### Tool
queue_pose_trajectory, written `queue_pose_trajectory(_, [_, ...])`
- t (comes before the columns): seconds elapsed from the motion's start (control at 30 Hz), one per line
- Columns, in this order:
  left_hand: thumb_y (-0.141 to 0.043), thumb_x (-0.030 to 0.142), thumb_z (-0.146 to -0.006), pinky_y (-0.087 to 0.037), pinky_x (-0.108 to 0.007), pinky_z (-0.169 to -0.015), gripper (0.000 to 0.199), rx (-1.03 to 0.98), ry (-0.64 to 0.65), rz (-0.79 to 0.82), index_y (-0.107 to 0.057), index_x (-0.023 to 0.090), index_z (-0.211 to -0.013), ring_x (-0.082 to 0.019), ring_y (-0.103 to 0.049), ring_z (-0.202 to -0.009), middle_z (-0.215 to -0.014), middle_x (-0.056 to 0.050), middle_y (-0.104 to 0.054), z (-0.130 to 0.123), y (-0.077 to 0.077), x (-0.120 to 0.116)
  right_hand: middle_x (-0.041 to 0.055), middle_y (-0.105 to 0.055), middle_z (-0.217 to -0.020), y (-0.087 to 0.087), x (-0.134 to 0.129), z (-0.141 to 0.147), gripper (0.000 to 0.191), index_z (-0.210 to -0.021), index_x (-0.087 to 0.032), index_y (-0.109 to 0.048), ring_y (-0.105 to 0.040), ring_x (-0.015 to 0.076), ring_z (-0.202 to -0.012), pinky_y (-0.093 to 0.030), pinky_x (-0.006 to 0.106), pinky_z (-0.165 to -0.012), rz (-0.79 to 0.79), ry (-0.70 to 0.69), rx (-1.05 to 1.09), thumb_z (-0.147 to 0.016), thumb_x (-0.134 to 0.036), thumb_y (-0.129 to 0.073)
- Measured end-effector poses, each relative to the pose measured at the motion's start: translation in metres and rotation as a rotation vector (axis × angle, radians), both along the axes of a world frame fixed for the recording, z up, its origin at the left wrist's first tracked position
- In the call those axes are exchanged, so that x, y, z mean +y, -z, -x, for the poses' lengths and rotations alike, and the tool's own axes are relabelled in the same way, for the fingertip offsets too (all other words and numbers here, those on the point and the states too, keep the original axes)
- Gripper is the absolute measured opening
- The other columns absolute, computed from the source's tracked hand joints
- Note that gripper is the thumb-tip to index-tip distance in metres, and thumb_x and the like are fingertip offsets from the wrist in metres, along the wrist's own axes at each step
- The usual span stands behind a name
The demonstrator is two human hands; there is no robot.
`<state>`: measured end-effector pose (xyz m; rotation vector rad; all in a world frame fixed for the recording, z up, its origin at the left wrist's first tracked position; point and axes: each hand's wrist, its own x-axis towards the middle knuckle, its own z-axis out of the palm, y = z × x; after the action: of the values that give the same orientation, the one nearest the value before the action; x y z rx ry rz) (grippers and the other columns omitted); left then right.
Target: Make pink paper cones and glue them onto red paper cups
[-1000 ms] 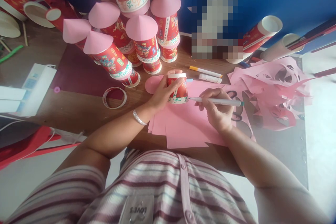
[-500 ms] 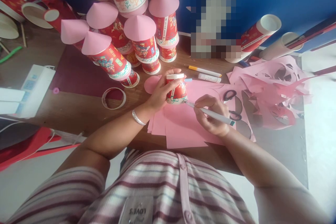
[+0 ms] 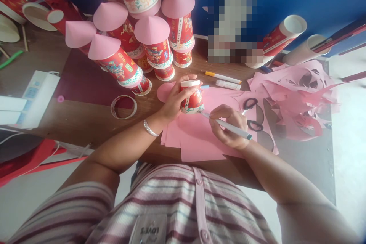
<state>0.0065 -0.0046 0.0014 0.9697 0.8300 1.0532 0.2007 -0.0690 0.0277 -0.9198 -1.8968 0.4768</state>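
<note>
My left hand (image 3: 175, 101) is wrapped round a small red paper cup (image 3: 192, 98) with a white band and green curls along its lower edge. In my right hand (image 3: 228, 125) is a white marker (image 3: 233, 129), pinched between the fingers, with its tip at the lower right edge of the cup. Sheets of pink paper (image 3: 200, 145) lie under both hands. Black-handled scissors (image 3: 255, 126) rest on the paper just right of my right hand.
Stacked red cups with pink cone tops (image 3: 152, 30) stand at the back left. A white ring (image 3: 124, 117) lies left of the sheets. Behind the cup are an orange marker (image 3: 223, 77) and a white one (image 3: 228, 85). Pink scraps (image 3: 303, 99) pile up at the right.
My right hand and the marker have shifted slightly left, and the marker tip has moved a little left along the cup's lower edge. My left hand still holds the cup.
</note>
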Motion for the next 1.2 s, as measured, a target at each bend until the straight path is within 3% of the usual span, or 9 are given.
queue_pose_trajectory(0.27, [-0.072, 0.04, -0.087, -0.061, -0.04, -0.092, 0.047, -0.027, -0.014, 0.01, -0.058, 0.021, -0.129, -0.025, -0.072, -0.112, -0.126, -0.01, -0.073, 0.0, 0.003, 0.001, 0.0018, -0.072, -0.081, 0.006, -0.001, -0.004, 0.01, -0.1, -0.026, -0.062, -0.07, 0.0174, -0.068, -0.054, 0.03, -0.058, 0.018, 0.008, 0.009, -0.095, -0.017, -0.064])
queue_pose_trajectory(0.43, [-0.076, 0.042, -0.089, -0.059, -0.04, -0.095, 0.05, 0.003, -0.007, -0.017, -0.056, 0.025, -0.132, -0.023, -0.07, -0.111, -0.126, -0.007, -0.07, 0.0, 0.008, 0.001, 0.0034, -0.072, -0.088, 0.022, 0.009, -0.007, 0.013, -0.111, -0.028, -0.068, -0.069, 0.0212, -0.077, -0.058, 0.04, -0.074, -0.066, 0.194, 0.085, -0.104, -0.028, -0.057])
queue_pose_trajectory(0.53, [-0.08, 0.042, -0.088, -0.058, -0.04, -0.095, 0.054, 0.015, 0.044, -0.14, -0.056, 0.027, -0.134, -0.021, -0.069, -0.11, -0.128, -0.006, -0.068, 0.001, 0.009, 0.0, 0.0046, -0.069, -0.095, 0.029, 0.017, -0.011, 0.029, -0.128, -0.03, -0.065, -0.068, 0.0225, -0.079, -0.059, 0.046, -0.08, -0.024, 0.25, 0.09, -0.105, -0.045, -0.057])
queue_pose_trajectory(0.67, [-0.088, 0.048, -0.08, -0.054, -0.041, -0.103, 0.071, 0.015, 0.202, -0.386, -0.056, 0.028, -0.14, -0.024, -0.066, -0.118, -0.132, -0.009, -0.067, 0.002, 0.01, -0.001, 0.0047, -0.067, -0.094, 0.032, 0.023, -0.018, 0.054, -0.146, -0.032, -0.059, -0.066, 0.0244, -0.081, -0.059, 0.052, -0.085, -0.003, 0.246, 0.108, -0.105, -0.064, -0.048])
queue_pose_trajectory(0.77, [-0.075, 0.065, -0.087, -0.051, -0.045, -0.111, 0.071, -0.028, 0.259, -0.422, -0.058, 0.026, -0.143, -0.029, -0.062, -0.129, -0.133, -0.013, -0.068, 0.003, 0.013, -0.001, 0.0054, -0.069, -0.09, 0.028, 0.025, -0.021, 0.048, -0.136, -0.03, -0.069, -0.065, 0.0248, -0.084, -0.059, 0.049, -0.082, 0.041, 0.285, 0.136, -0.106, -0.061, -0.047])
queue_pose_trajectory(0.9, [-0.051, 0.061, -0.103, -0.056, -0.043, -0.103, 0.048, 0.082, 0.03, -0.347, -0.065, 0.025, -0.132, -0.023, -0.07, -0.11, -0.119, -0.011, -0.073, 0.004, 0.01, -0.001, 0.003, -0.07, -0.087, 0.026, 0.032, -0.023, 0.037, -0.113, -0.025, -0.074, -0.066, 0.0175, -0.07, -0.06, 0.036, -0.066, 0.221, 0.325, 0.292, -0.103, -0.057, -0.057])
queue_pose_trajectory(1.03, [-0.068, 0.05, -0.097, -0.06, -0.037, -0.094, 0.037, 0.383, -0.15, -0.42, -0.065, 0.024, -0.123, -0.019, -0.07, -0.101, -0.11, -0.008, -0.073, 0.009, -0.005, 0.006, -0.0044, -0.063, -0.073, 0.027, 0.04, -0.023, 0.035, -0.092, -0.024, -0.062, -0.061, 0.0124, -0.057, -0.055, 0.029, -0.056, 0.324, 0.318, 0.513, -0.092, -0.057, -0.074])
queue_pose_trajectory(1.2, [-0.072, 0.028, -0.093, -0.058, -0.03, -0.083, 0.019, 0.746, -0.038, -0.683, -0.074, 0.019, -0.111, -0.016, -0.069, -0.089, -0.107, -0.007, -0.073, 0.01, -0.025, 0.03, -0.002, -0.069, -0.078, 0.022, 0.042, -0.025, 0.034, -0.09, -0.023, -0.063, -0.064, 0.0129, -0.062, -0.053, 0.029, -0.059, 0.385, 0.267, 0.575, -0.088, -0.053, -0.078])
